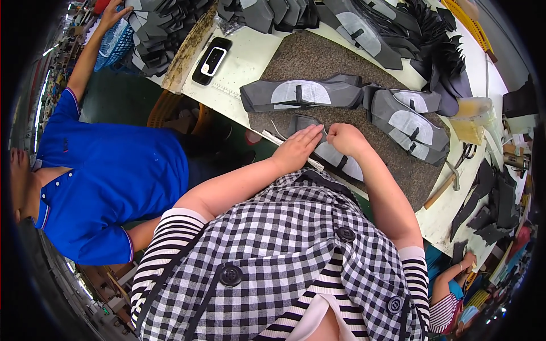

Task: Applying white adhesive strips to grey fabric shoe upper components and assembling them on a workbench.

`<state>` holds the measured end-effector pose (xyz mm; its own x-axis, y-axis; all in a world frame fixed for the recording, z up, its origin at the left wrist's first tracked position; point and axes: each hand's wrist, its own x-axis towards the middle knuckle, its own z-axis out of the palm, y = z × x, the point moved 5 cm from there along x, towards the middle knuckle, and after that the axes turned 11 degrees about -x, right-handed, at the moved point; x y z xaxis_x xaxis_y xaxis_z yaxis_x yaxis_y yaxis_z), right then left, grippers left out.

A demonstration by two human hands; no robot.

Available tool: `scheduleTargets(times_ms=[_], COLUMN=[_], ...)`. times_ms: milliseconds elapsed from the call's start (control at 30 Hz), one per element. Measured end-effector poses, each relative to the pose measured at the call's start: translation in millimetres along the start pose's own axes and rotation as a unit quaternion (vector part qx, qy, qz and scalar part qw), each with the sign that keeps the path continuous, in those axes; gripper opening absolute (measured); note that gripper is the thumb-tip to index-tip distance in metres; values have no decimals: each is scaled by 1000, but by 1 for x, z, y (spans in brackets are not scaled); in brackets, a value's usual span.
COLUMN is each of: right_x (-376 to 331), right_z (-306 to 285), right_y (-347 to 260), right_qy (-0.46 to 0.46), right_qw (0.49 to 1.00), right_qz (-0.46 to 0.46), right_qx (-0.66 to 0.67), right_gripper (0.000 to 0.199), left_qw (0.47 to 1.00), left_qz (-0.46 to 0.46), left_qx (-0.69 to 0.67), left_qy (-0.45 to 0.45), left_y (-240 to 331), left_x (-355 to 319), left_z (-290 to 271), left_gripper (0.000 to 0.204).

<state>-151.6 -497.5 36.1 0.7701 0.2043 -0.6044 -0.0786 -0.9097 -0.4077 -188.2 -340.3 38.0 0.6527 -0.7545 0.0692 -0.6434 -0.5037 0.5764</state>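
Observation:
My left hand (pixel 298 149) lies flat with its fingers stretched out, pressing on a dark grey sheet piece (pixel 354 169) at the table's near edge. This piece bears a light grey patch and a small black tab. Just right of those fingertips, my right hand (pixel 348 140) is closed in a pinch on a thin white strip (pixel 325 130). The strip's lower end is hidden by the hands. Beyond them lies a stack of like pieces (pixel 259 97), and another stack (pixel 398 116) sits to the right, on a brown speckled mat (pixel 310 54).
A hammer (pixel 441 193) and scissors (pixel 468 151) lie at the right, near black scraps (pixel 500 196). Piles of dark pieces (pixel 364 34) fill the far side. A phone with a white device (pixel 212 61) lies far left. A person in blue (pixel 114 182) stands at my left.

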Motion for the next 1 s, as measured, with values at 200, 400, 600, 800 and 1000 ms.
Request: scheduleTargets(times_ms=[200,400,600,800,1000], right_x=[2,-2,-25,-108,-151], right_z=[1,-1,-3,9,1], right_y=[-2,-3,-3,47,64], right_qy=[44,56,38,247,345], right_qw=[999,998,999,958,914], right_qz=[0,5,17,52,127], right_qx=[-9,-3,-26,134,174], right_gripper=[19,19,21,15,15], left_qw=[1000,1000,998,998,993], left_qz=[0,9,-7,-24,-32], left_qx=[5,22,37,44,90], left_qy=[-5,-15,-42,-39,-64], left_y=[-2,0,5,8,12], left_x=[1,1,3,5,6], left_z=[3,7,9,3,0], left_gripper=[49,52,56,63,63])
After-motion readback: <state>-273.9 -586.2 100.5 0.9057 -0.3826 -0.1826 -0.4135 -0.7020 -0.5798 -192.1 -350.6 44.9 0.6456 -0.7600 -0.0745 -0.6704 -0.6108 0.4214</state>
